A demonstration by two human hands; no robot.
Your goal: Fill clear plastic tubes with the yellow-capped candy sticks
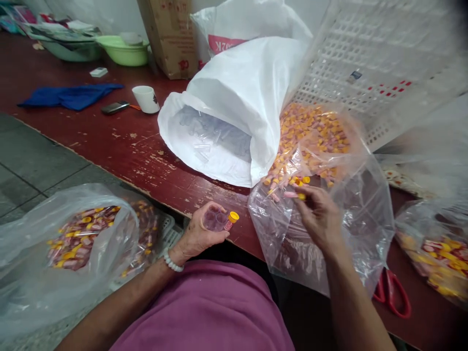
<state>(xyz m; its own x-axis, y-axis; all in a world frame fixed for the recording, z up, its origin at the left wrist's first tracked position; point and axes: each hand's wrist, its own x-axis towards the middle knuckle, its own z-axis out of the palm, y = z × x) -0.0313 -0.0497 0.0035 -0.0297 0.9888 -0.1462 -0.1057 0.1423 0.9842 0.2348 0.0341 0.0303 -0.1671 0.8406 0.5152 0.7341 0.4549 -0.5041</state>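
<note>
My left hand (197,231) is wrapped round a bundle of clear plastic tubes (215,219), their round ends facing up. At the bundle's right edge stands a small pink piece with a yellow cap (233,219), close to my thumb. Between thumb and fingers of my right hand (320,214) is a similar pink tube with a yellow cap (292,194), above the clear plastic bag (310,263). Many more yellow-and-pink pieces (314,131) are heaped in that bag. Beside it a white woven sack (237,83) lies with its mouth towards me, clear tubes (201,152) inside.
A white perforated basket (351,53) leans behind the heap. Red-handled scissors (397,295) lie at the right. Filled bags flank me, one at the left (109,195) and one at the right (438,234). A mug (146,100), phone (115,107) and blue cloth (73,96) are further back.
</note>
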